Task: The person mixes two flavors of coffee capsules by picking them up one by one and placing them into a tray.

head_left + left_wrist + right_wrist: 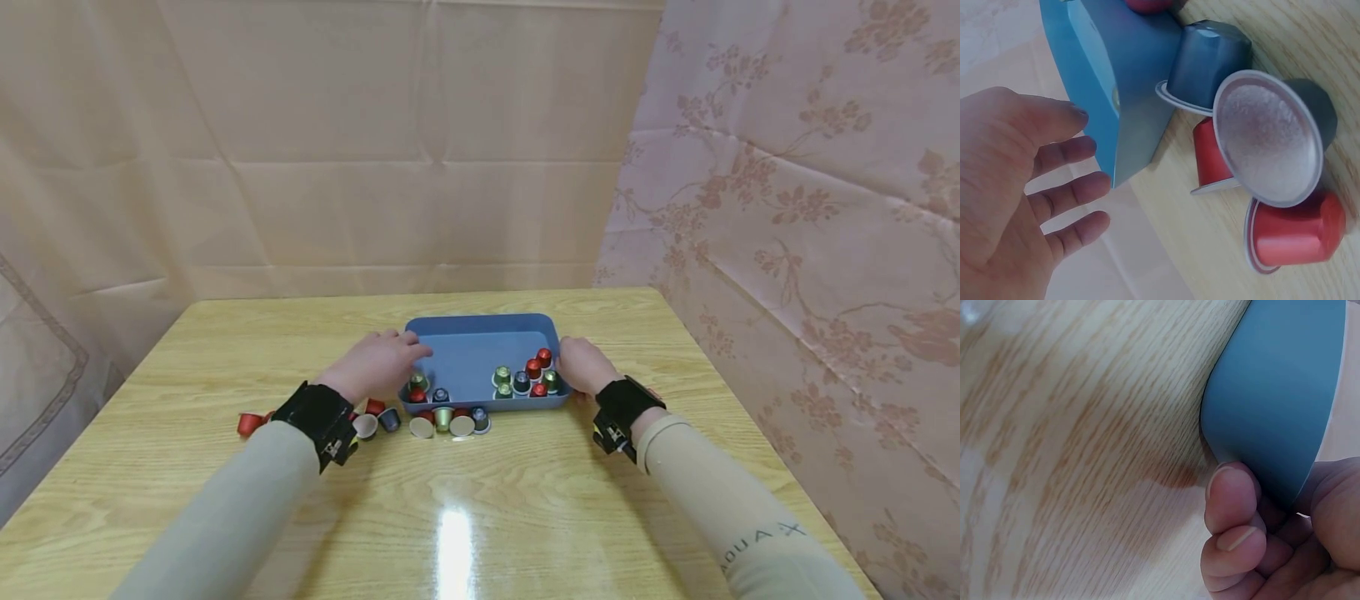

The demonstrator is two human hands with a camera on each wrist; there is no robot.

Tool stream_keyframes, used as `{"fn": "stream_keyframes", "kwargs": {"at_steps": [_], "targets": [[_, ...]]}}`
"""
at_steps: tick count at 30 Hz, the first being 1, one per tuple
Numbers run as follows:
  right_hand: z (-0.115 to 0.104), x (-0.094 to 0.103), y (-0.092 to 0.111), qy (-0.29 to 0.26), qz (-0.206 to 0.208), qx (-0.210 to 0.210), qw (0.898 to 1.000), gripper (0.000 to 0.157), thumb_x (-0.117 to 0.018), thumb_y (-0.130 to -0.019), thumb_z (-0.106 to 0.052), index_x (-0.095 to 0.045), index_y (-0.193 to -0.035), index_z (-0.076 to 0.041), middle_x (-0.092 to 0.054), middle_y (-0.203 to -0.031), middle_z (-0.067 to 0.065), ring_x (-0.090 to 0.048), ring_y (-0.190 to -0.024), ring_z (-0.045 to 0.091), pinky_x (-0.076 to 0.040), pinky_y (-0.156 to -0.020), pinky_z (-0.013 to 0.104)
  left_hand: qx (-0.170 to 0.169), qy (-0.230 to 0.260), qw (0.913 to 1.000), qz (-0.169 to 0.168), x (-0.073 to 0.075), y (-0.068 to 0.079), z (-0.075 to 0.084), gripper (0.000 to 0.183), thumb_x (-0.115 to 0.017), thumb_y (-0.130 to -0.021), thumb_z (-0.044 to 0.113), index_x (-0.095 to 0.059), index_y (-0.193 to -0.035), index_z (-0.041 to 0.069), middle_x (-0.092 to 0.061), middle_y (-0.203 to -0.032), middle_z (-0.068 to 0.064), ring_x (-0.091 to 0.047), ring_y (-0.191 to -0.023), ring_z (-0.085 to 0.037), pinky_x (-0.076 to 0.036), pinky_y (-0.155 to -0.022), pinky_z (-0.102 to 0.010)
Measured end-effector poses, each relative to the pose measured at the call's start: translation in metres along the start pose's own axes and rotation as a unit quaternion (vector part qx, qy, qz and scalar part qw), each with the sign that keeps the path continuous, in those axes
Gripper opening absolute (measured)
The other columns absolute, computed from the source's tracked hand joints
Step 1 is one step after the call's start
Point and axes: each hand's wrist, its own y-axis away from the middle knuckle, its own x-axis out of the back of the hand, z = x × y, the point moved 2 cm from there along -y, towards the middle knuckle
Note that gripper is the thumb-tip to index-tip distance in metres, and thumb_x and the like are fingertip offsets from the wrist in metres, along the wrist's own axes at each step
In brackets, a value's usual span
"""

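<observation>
A blue rectangular tray (465,350) lies on the table with several coffee capsules in it: red, green and dark ones stand at its right end, a few more at the front left. My right hand (587,365) grips the tray's right side, fingers curled against the outer wall (1272,394) and thumb at the rim. By the left end is my left hand (378,362), fingers loosely bent; in the left wrist view nothing lies between thumb and fingers, and the tray wall (1141,81) shows just beyond the fingertips.
Along the tray's front edge lie loose capsules, among them a green capsule (443,418) and a dark capsule (480,419). More lie below the left hand, including a red capsule (1300,234). Farther left is another red capsule (249,424). Curtains (375,167) hang behind the table.
</observation>
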Motion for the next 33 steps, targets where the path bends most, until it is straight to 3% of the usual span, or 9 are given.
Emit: {"fn": "stream_keyframes", "kwargs": {"at_steps": [5,8,13,23,30,33], "targets": [[0.001,0.0,0.0,-0.002,0.0,-0.002,1.0,0.023,-0.042,-0.105,-0.005,-0.054,-0.115,0.012,-0.06,-0.075,0.016,-0.061,-0.041,0.02,-0.046,-0.038,0.028,0.033,0.02,0.9992,0.008,0.005,0.004,-0.004,0.041,-0.062,-0.101,0.015,-0.057,-0.141,0.009,-0.062,-0.133,-0.014,-0.062,-0.118,-0.035,-0.052,-0.098,-0.05],[0.001,0.0,0.0,-0.004,0.003,-0.002,1.0,0.024,-0.042,-0.104,-0.005,-0.054,-0.116,0.012,-0.06,-0.077,0.017,-0.061,-0.041,0.02,-0.046,-0.038,0.028,0.066,0.023,0.9975,0.014,0.009,0.009,-0.01,0.042,-0.061,-0.1,0.014,-0.054,-0.141,0.005,-0.061,-0.131,-0.017,-0.064,-0.112,-0.035,-0.054,-0.093,-0.05],[0.0,0.0,0.0,0.002,0.007,0.003,1.0,0.025,-0.043,-0.104,-0.005,-0.054,-0.116,0.014,-0.06,-0.078,0.017,-0.062,-0.041,0.02,-0.045,-0.038,0.027,0.14,0.03,0.9894,-0.026,0.015,0.024,-0.024,0.044,-0.065,-0.098,0.017,-0.054,-0.137,-0.001,-0.06,-0.124,-0.022,-0.064,-0.103,-0.038,-0.055,-0.087,-0.051],[0.0,0.001,0.002,0.014,0.015,0.013,1.0,0.023,-0.044,-0.104,-0.005,-0.055,-0.113,0.013,-0.06,-0.079,0.018,-0.063,-0.042,0.021,-0.047,-0.039,0.027,0.226,0.068,0.9647,-0.117,0.023,0.056,-0.048,0.039,-0.063,-0.096,0.019,-0.06,-0.127,-0.004,-0.061,-0.123,-0.029,-0.062,-0.101,-0.047,-0.052,-0.082,-0.061],[0.002,-0.002,-0.001,0.027,0.022,0.02,0.999,0.021,-0.046,-0.103,-0.004,-0.056,-0.109,0.013,-0.059,-0.074,0.016,-0.061,-0.039,0.019,-0.046,-0.038,0.027,0.298,0.103,0.9308,-0.185,0.017,0.07,-0.06,0.038,-0.057,-0.096,0.022,-0.063,-0.123,-0.004,-0.065,-0.114,-0.03,-0.064,-0.089,-0.047,-0.048,-0.069,-0.071],[0.003,-0.003,-0.002,0.024,0.016,0.013,0.999,0.022,-0.046,-0.103,-0.005,-0.055,-0.112,0.013,-0.059,-0.075,0.016,-0.061,-0.039,0.019,-0.046,-0.038,0.027,0.314,0.101,0.9235,-0.196,0.013,0.076,-0.063,0.04,-0.054,-0.096,0.024,-0.064,-0.12,-0.007,-0.066,-0.111,-0.032,-0.064,-0.087,-0.048,-0.048,-0.069,-0.073]]}}
